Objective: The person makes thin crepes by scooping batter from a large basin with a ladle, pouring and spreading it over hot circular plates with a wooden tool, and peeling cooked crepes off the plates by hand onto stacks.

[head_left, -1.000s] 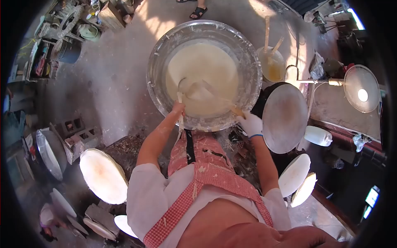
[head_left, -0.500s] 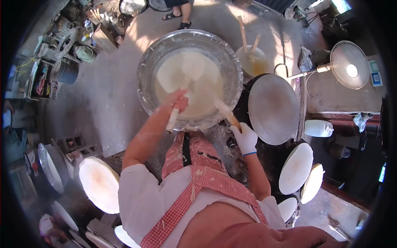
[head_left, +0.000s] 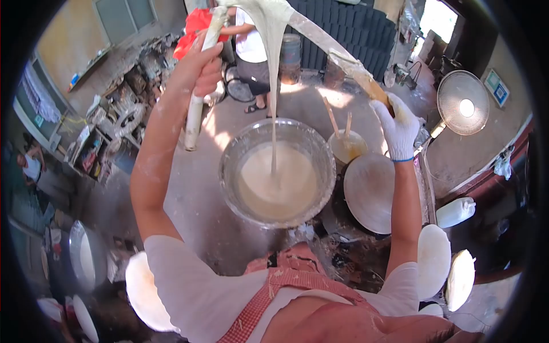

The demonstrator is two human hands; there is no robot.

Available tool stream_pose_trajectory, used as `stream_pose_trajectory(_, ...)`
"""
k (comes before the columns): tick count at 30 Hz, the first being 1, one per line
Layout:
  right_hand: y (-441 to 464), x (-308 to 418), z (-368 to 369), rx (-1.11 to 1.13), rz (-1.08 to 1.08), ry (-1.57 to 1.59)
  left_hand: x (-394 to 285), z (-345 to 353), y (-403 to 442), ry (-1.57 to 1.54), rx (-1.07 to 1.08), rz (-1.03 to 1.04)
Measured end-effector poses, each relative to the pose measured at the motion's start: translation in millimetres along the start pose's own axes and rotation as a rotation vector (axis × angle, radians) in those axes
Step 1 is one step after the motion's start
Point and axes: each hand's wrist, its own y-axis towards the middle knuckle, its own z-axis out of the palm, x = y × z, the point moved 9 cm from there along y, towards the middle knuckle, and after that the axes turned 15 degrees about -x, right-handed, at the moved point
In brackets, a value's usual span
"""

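Note:
My bare left hand [head_left: 207,70], dusted with pale batter, is closed around a batter-coated stick [head_left: 194,121], raised high at upper left. In a white glove, my right hand [head_left: 399,127] grips the wooden end of a long paddle [head_left: 333,50] that slants up toward the left. Thick, stretchy batter [head_left: 273,71] hangs between the upper ends of both tools. It narrows into a strand that falls into the pool of batter [head_left: 279,183] in a large metal basin [head_left: 229,197] below. The very top of the batter is cut off by the frame.
Right of the basin stand a bucket [head_left: 347,150] holding two sticks, a big round pan [head_left: 369,194] and a fan [head_left: 463,108]. Pale round discs [head_left: 433,260] lean near my right elbow. Beyond the basin stands another person [head_left: 251,54]; a second person [head_left: 31,166] is at far left.
Both hands have risen from the basin to high above it, lifting the tools and a long stretch of batter. My view has tilted upward, showing more of the far side.

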Motion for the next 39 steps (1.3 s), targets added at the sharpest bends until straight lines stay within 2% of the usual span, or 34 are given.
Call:
stream_pose_trajectory(3,-41,-6,22,0.137,0.379,0.245,18,-30,6,0.185,-0.162,0.149)
stream_pose_trajectory(4,-71,-13,32,0.135,0.385,0.353,49,-46,2,0.262,-0.164,0.127)
stream_pose_trajectory(5,-111,-27,42,0.137,0.398,0.46,104,-68,-2,0.274,-0.14,-0.122)
stream_pose_trajectory(6,-170,-51,57,0.287,0.636,0.415,155,-78,-23,0.148,-0.075,-0.245)
stream_pose_trajectory(7,-231,-64,59,0.437,0.888,0.362,230,-94,-47,-0.091,-0.048,-0.622)
stream_pose_trajectory(9,-315,-62,37,0.699,1.115,0.112,291,-89,-110,-0.438,-0.096,-1.28)
stream_pose_trajectory(10,-331,-57,28,0.68,0.927,0.054,300,-88,-128,-0.57,-0.16,-1.426)
stream_pose_trajectory(11,-357,-65,10,0.773,0.983,-0.026,306,-82,-144,-0.703,-0.231,-1.568)
stream_pose_trajectory(12,-353,-56,-7,0.776,0.933,-0.066,306,-72,-151,-0.834,-0.294,-1.691)
stream_pose_trajectory(13,-346,-50,-20,0.768,0.873,-0.104,303,-73,-139,-0.628,-0.16,-1.507)
stream_pose_trajectory(15,-333,-42,-42,0.62,0.92,-0.035,283,-64,-125,-0.263,0.118,-1.1)
stream_pose_trajectory(17,-329,-36,-53,0.525,0.971,0.05,280,-45,-125,-0.134,0.071,-0.943)
stream_pose_trajectory(18,-333,-29,-55,0.573,1.077,0.068,281,-34,-128,-0.073,0.059,-0.866)
stream_pose_trajectory(20,-372,-40,-60,0.562,1.058,0.11,323,-28,-139,-0.214,0.062,-1.122)
stream_pose_trajectory(21,-392,-42,-76,0.546,1.067,0.069,347,-19,-151,-0.53,0.191,-1.394)
stream_pose_trajectory(22,-405,-42,-98,0.552,0.971,-0.012,360,-2,-164,-0.843,0.302,-1.686)
stream_pose_trajectory(24,-425,-47,-157,0.712,0.925,-0.244,379,46,-193,-0.862,0.047,-1.848)
stream_pose_trajectory(25,-445,-50,-187,0.726,0.842,-0.358,394,66,-215,-0.873,-0.019,-1.933)
stream_pose_trajectory(27,-474,-40,-252,0.687,0.847,-0.474,417,90,-241,-0.91,-0.191,-2.02)
stream_pose_trajectory(29,-481,-24,-309,0.651,0.891,-0.566,446,118,-239,-0.66,-0.005,-1.726)
stream_pose_trajectory(32,-486,-38,-383,0.478,0.843,-0.857,493,172,-223,-0.352,0.185,-1.236)
stream_pose_trajectory(33,-477,-44,-405,0.405,0.847,-0.973,476,213,-228,-0.591,0.357,-1.445)
stream_pose_trajectory(34,-479,-56,-426,0.312,1.061,-0.983,453,248,-235,-0.765,0.555,-1.656)
stream_pose_trajectory(35,-480,-69,-442,0.219,1.265,-0.981,445,269,-233,-0.734,0.565,-1.71)
stream_pose_trajectory(36,-465,-80,-447,0.196,1.239,-1.003,453,285,-222,-0.518,0.647,-1.666)
stream_pose_trajectory(37,-452,-96,-445,0.16,1.209,-1.029,467,298,-201,-0.377,0.578,-1.616)
stream_pose_trajectory(38,-441,-111,-439,0.035,1.054,-0.944,472,312,-179,-0.117,0.547,-1.383)
stream_pose_trajectory(39,-421,-121,-419,0.038,0.948,-0.861,485,330,-156,0.059,0.62,-1.162)
